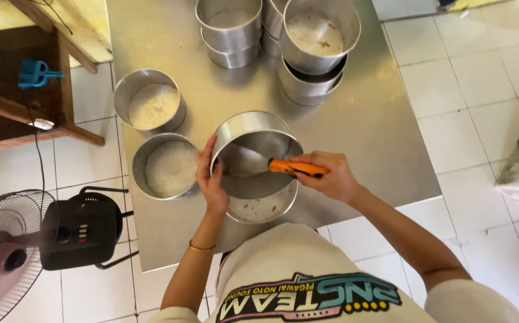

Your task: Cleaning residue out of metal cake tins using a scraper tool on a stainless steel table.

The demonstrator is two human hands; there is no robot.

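Note:
A round metal cake tin [253, 143] stands tilted on its side on the steel table [367, 113], its open mouth facing me. My left hand [210, 178] grips the tin's left rim. My right hand [325, 173] holds an orange-handled scraper [295, 168] whose blade reaches inside the tin against its wall. Crumbs lie on the lower inner wall of the tin.
Two round tins [151, 101] [166, 165] with pale lining sit left of the held tin. Stacks of tins [316, 45] [230, 30] stand at the table's far end. A fan with a black base [80, 230] stands on the tiled floor at left, beside a wooden frame [8, 107].

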